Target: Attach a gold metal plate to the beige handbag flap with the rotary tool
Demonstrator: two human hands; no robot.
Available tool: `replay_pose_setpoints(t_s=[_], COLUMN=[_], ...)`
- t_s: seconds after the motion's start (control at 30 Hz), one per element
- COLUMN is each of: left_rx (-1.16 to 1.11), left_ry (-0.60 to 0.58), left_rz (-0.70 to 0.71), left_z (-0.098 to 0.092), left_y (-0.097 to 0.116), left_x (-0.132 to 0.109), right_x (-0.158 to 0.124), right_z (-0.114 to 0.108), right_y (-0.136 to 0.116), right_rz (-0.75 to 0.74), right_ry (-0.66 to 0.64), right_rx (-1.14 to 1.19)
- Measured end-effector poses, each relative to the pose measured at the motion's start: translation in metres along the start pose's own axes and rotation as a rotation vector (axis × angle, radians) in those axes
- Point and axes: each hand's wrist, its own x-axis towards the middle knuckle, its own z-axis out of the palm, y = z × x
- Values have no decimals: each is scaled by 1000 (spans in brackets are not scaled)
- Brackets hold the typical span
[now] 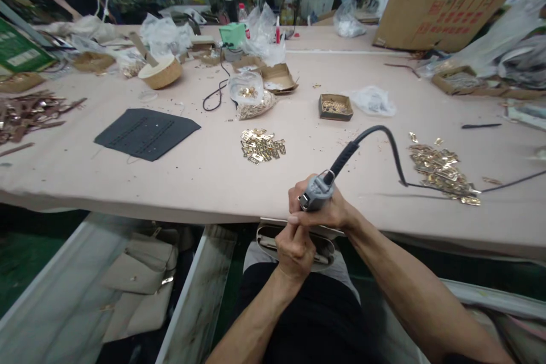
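My right hand (335, 213) is wrapped round a grey electric screwdriver (318, 192), whose black cord rises from its upper end and bends to the right. Its lower tip is hidden by my fingers. Close below, my left hand (296, 250) is closed in a pinch, its fingertips touching the right hand's fingers. What it pinches is hidden. Behind the left hand, a light beige handbag (327, 248) sits on my lap against the table edge, its top open. On the table in front lies a pile of small gold metal plates (261, 147).
Gold fittings (441, 170) lie heaped at the right, beside the cord. A small box of gold parts (335, 107), a bag of small parts (255, 103) and a dark mat (147, 132) are farther back. Beige bags (143, 278) lie in a bin at lower left.
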Motion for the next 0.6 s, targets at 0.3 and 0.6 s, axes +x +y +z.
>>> replay_pose_setpoints(t_s=[0.3,0.6], left_rx=[-71,-182], left_ry=[-18,-17], left_rz=[-48,-172], left_z=[2,1], left_y=[-1,-2], left_x=[-5,-8], right_x=[-9,-51], right_z=[-1,-93], right_y=[-3,6], right_rz=[-67,9], right_ry=[398,1185], right_rx=[237,455])
